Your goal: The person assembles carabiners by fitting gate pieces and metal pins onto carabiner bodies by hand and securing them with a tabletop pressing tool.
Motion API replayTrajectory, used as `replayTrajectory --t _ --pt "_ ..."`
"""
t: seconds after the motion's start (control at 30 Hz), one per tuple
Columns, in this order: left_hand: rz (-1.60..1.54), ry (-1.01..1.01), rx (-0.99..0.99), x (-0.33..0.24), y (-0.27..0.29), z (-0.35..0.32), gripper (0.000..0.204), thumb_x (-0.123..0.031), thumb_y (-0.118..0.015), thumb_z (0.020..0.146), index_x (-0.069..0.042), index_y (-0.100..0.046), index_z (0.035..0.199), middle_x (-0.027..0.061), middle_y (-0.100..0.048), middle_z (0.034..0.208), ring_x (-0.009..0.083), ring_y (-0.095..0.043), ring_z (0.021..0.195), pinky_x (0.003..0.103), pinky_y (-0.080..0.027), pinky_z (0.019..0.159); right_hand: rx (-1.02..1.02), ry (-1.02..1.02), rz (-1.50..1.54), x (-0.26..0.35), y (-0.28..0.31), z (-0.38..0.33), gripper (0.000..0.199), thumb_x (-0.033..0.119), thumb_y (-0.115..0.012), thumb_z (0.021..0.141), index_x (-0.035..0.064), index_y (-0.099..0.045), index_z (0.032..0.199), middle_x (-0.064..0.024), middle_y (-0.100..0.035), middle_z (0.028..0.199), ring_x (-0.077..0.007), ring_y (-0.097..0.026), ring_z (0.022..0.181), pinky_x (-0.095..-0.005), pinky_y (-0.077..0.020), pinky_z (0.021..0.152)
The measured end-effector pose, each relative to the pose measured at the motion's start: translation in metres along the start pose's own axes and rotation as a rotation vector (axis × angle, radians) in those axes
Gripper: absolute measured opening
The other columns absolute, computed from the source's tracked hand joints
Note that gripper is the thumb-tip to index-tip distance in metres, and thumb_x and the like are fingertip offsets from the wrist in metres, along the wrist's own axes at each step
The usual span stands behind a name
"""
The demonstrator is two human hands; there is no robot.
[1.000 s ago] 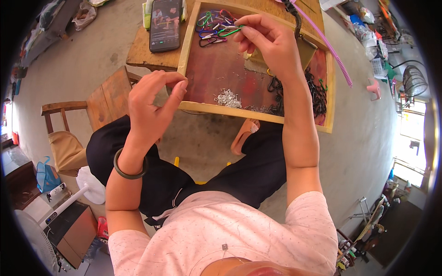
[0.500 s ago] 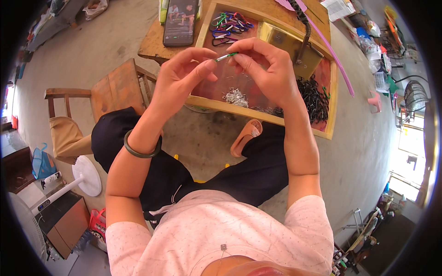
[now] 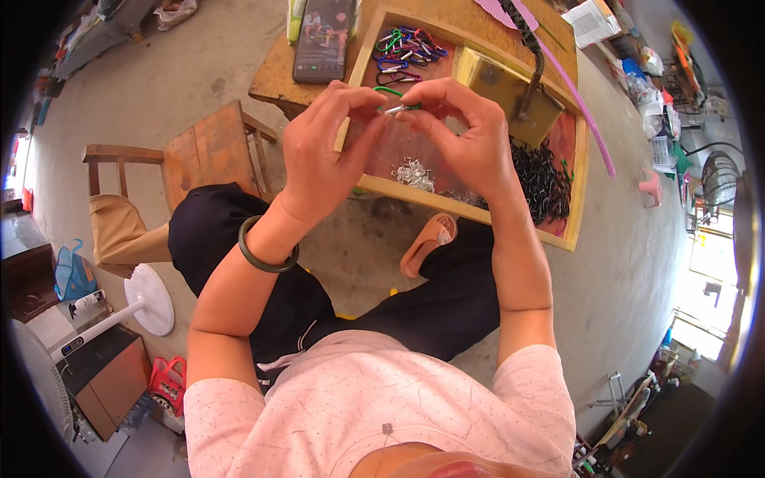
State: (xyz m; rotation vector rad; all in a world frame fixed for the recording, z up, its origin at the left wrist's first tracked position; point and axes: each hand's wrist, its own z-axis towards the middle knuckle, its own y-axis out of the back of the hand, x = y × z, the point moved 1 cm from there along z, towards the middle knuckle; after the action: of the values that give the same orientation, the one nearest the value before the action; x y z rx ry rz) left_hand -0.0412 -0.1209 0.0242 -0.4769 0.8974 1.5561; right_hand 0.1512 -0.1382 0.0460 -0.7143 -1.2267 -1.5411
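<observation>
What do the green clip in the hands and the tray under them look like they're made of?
The green clip, pinched between both hands, looks like coated metal: thin, glossy, with a bare silvery part. The tray looks like unfinished wood: pale, matte frame, with a reddish-brown floor.

Between the fingertips [image 3: 374, 119] sits a green clip [image 3: 396, 99] with a silver part, and just beyond them lies a heap of blue, purple, red and green clips [image 3: 408, 49]. Below the fingers lie silver bits [image 3: 413, 173], black hooks [image 3: 540, 179] to their right, all in a tan wooden tray [image 3: 575, 213] with a reddish floor. The left wrist wears a dark green bangle [image 3: 267, 256].
</observation>
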Motion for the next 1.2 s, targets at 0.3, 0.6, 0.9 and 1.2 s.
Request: replayTrajectory --t 0.3,0.6,0.9,1.2 --pt "-0.039 -0.003 -0.018 0.002 0.004 -0.005 0.017 0.004 -0.074 0.086 -0.001 -0.068 0.101 0.0082 -0.069 0.086 0.0166 -0.070 0.070 0.029 -0.054 0.065 -0.050 0.037 0.102 0.007 -0.008 -0.001 0.017 0.001 -0.074 0.091 0.0021 -0.069 0.107 -0.0055 -0.075 0.092 -0.0116 -0.070 0.082 -0.0272 -0.0549 0.074" --pt "-0.638 0.547 0.174 0.003 0.005 -0.006 0.012 -0.008 -0.065 0.102 0.003 -0.064 0.106 0.0012 -0.067 0.077 0.0051 -0.061 0.059 0.020 -0.048 0.051 -0.033 -0.009 -0.023 0.006 0.001 0.000 0.017 0.005 -0.069 0.094 0.0020 -0.072 0.110 -0.0070 -0.075 0.095 -0.0139 -0.070 0.085 -0.0292 -0.0550 0.077" --pt "-0.535 0.602 0.230 0.003 0.000 -0.006 0.010 -0.008 -0.067 0.100 0.000 -0.066 0.106 -0.0028 -0.065 0.073 0.0022 -0.055 0.058 0.020 -0.044 0.050 0.025 -0.084 0.030 0.000 0.005 -0.003 0.014 0.001 -0.067 0.095 -0.0016 -0.070 0.108 -0.0023 -0.070 0.092 -0.0082 -0.065 0.080 -0.0238 -0.0527 0.074" --pt "-0.070 0.248 0.182 0.004 -0.010 0.008 0.010 -0.003 -0.075 0.090 -0.002 -0.071 0.099 0.0015 -0.068 0.076 0.0058 -0.063 0.064 0.022 -0.048 0.058 0.045 0.029 -0.111 -0.003 0.014 -0.004 0.014 0.002 -0.068 0.094 -0.0010 -0.069 0.108 -0.0059 -0.071 0.094 -0.0114 -0.065 0.079 -0.0266 -0.0524 0.073"
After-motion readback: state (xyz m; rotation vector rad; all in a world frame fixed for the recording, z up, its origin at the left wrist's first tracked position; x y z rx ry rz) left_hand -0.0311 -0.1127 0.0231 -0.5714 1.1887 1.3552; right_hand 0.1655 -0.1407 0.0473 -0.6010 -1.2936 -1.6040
